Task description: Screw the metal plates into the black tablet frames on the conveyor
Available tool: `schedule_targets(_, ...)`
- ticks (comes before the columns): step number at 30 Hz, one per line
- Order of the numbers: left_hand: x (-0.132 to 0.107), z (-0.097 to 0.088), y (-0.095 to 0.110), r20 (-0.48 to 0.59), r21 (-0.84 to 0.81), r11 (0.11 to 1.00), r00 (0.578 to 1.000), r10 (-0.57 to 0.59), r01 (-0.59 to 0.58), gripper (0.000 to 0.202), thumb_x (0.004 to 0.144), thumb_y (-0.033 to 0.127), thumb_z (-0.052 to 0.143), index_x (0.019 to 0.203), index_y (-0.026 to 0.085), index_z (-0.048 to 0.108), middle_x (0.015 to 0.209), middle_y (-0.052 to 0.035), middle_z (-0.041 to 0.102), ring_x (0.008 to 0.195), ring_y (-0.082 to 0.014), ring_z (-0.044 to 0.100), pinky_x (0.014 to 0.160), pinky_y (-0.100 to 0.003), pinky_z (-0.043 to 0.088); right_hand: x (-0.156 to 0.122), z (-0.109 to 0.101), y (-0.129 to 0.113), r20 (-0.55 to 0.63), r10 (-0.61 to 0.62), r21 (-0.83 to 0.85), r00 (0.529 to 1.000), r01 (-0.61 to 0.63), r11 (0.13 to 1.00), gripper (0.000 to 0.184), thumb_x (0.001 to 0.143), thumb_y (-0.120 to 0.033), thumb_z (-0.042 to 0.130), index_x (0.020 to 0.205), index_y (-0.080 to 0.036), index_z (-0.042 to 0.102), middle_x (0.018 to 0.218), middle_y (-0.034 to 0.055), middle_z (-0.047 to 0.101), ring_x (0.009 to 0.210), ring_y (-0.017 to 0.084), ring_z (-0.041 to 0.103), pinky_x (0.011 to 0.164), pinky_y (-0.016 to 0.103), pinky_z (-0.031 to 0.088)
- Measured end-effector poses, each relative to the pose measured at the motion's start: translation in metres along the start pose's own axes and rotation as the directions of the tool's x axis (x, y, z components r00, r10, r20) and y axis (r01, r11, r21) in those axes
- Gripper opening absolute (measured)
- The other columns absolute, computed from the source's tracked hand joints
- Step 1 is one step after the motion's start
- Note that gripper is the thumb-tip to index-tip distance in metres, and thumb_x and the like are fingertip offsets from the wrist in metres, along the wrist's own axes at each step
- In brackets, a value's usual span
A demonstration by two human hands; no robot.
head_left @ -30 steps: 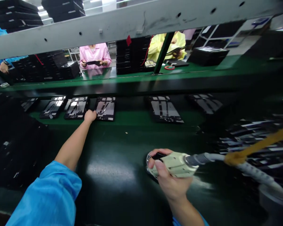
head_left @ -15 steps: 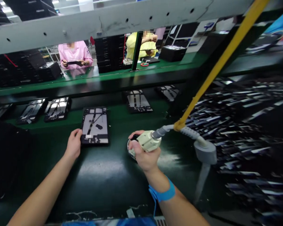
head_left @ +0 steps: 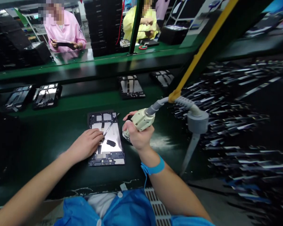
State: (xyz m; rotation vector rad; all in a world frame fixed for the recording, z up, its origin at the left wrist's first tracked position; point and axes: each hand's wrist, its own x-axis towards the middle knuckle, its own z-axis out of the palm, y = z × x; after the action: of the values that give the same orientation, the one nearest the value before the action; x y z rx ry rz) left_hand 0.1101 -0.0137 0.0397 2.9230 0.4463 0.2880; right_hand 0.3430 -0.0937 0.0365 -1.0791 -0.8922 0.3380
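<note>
On the near part of a green-black table (head_left: 66, 125), a flat electronic panel (head_left: 114, 133) lies face up between a worker's hands, its inner parts likely turned upward for easy reach. The left hand (head_left: 87, 145) rests over its left edge, apparently steadying it; from where I stand, I cannot tell whether that grip pinches anything. The right hand's (head_left: 140, 135) grip wraps firmly around a pale handheld tool (head_left: 143, 120), poised just right of the panel. A yellow strap (head_left: 193, 69) holds up the tool's grey cable (head_left: 163, 100), presumably to spare the wrist its weight. Similar panels (head_left: 47, 95) lie along the table's far side. Across the way, a co-worker in pink (head_left: 66, 28) and a co-worker in yellow (head_left: 129, 23) sit either side of a tall dark stack (head_left: 103, 28).
</note>
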Motion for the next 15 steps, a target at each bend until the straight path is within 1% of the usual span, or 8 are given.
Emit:
schedule_targets(1,0.015,-0.007,-0.005,0.102,0.045,0.996,0.992,0.071,-0.076,0.025,0.100,0.013,0.054,0.121,0.015,0.067,0.121,-0.0134,0.071,0.119,-0.0287,0.064,0.106,-0.048,0.053,0.000,0.000,0.000,0.005,0.000,0.000,1.000,0.000,1.000,0.023,0.083,-0.029,0.076,0.104,-0.022,0.068,0.086,0.0008,0.073,0.069,0.017,0.071,0.066,0.033,0.061)
schedule_targets(3,0.038,-0.018,-0.009,0.256,0.106,0.977,0.955,0.151,-0.183,0.016,0.098,0.012,0.056,0.104,0.014,0.070,0.102,-0.0120,0.070,0.100,-0.0272,0.067,0.095,-0.045,0.057,0.000,0.000,0.001,0.005,-0.008,0.002,1.000,0.008,1.000,0.024,0.083,-0.029,0.077,0.104,-0.022,0.068,0.085,0.0005,0.073,0.069,0.017,0.071,0.067,0.034,0.061)
schedule_targets(5,0.046,-0.027,-0.005,0.325,0.116,0.965,0.927,0.186,-0.234,0.012,0.097,0.014,0.057,0.095,0.014,0.068,0.093,-0.0099,0.067,0.087,-0.0253,0.066,0.085,-0.042,0.058,0.000,-0.001,0.001,-0.007,-0.021,-0.008,1.000,0.021,1.000,0.026,0.083,-0.030,0.078,0.106,-0.022,0.068,0.087,0.0011,0.073,0.073,0.019,0.073,0.067,0.034,0.062)
schedule_targets(6,0.043,-0.029,0.000,0.328,0.092,0.967,0.924,0.195,-0.237,0.011,0.097,0.015,0.057,0.096,0.014,0.068,0.093,-0.0094,0.065,0.084,-0.0242,0.065,0.081,-0.040,0.058,0.000,-0.001,0.001,-0.014,-0.025,-0.014,1.000,0.025,1.000,0.027,0.082,-0.030,0.078,0.106,-0.023,0.068,0.088,0.0014,0.074,0.075,0.020,0.074,0.068,0.035,0.062)
schedule_targets(8,0.028,-0.031,0.014,0.279,0.007,0.980,0.941,0.189,-0.199,0.011,0.097,0.017,0.057,0.102,0.015,0.067,0.098,-0.0090,0.064,0.082,-0.0217,0.065,0.074,-0.035,0.058,0.000,-0.001,0.001,-0.022,-0.027,-0.018,0.999,0.027,0.999,0.027,0.083,-0.030,0.078,0.107,-0.023,0.068,0.088,0.0013,0.074,0.076,0.020,0.075,0.068,0.035,0.063)
schedule_targets(10,0.004,-0.027,0.030,0.173,-0.075,0.989,0.975,0.142,-0.131,0.013,0.097,0.017,0.055,0.106,0.016,0.065,0.102,-0.0093,0.064,0.082,-0.0202,0.064,0.069,-0.032,0.058,0.000,-0.001,0.000,-0.023,-0.027,-0.003,0.999,0.027,1.000,0.027,0.083,-0.029,0.078,0.108,-0.024,0.068,0.087,0.0005,0.074,0.074,0.020,0.075,0.067,0.036,0.063)
schedule_targets(12,-0.019,-0.016,0.045,0.039,-0.142,0.986,0.994,0.098,-0.091,0.012,0.098,0.015,0.054,0.106,0.015,0.064,0.103,-0.0102,0.064,0.084,-0.0195,0.064,0.069,-0.030,0.057,0.000,0.000,-0.001,-0.022,-0.034,0.007,0.999,0.034,0.999,0.026,0.083,-0.029,0.078,0.106,-0.024,0.068,0.086,0.0001,0.074,0.075,0.020,0.075,0.068,0.036,0.063)
schedule_targets(15,-0.042,0.009,0.059,-0.148,-0.157,0.976,0.981,0.125,-0.148,0.016,0.097,0.008,0.057,0.112,0.011,0.064,0.105,-0.0138,0.067,0.090,-0.0210,0.066,0.075,-0.032,0.059,0.000,0.001,0.000,-0.005,-0.048,-0.008,0.999,0.048,0.999,0.024,0.083,-0.029,0.078,0.105,-0.024,0.068,0.087,0.0008,0.074,0.080,0.021,0.076,0.069,0.036,0.063)
